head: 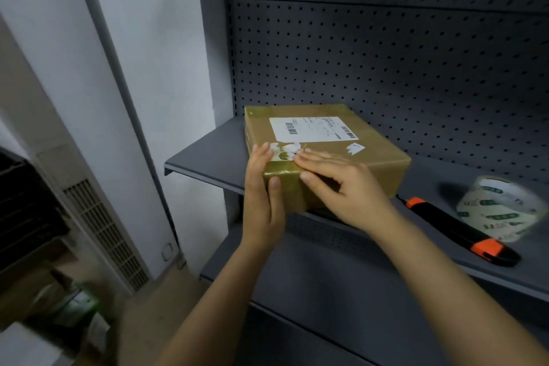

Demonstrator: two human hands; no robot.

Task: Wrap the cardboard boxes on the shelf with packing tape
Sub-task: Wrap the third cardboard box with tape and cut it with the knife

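A brown cardboard box (377, 154) with a white shipping label lies flat on the grey metal shelf (205, 157), its near corner jutting over the shelf's front edge. Glossy tape shows along its left and near edges. My left hand (263, 196) lies flat against the box's near left corner, fingers straight on the side and thumb on the front face. My right hand (341, 184) rests on top of the same corner with straight fingers pressing the taped edge and thumb on the front face. A roll of packing tape (502, 206) with green print lies on the shelf to the right.
A black and orange utility knife (457, 229) lies on the shelf between the box and the tape roll. A grey pegboard (386, 53) backs the shelf. A lower shelf (326, 291) sits beneath. White wall, a vent grille and floor clutter are at left.
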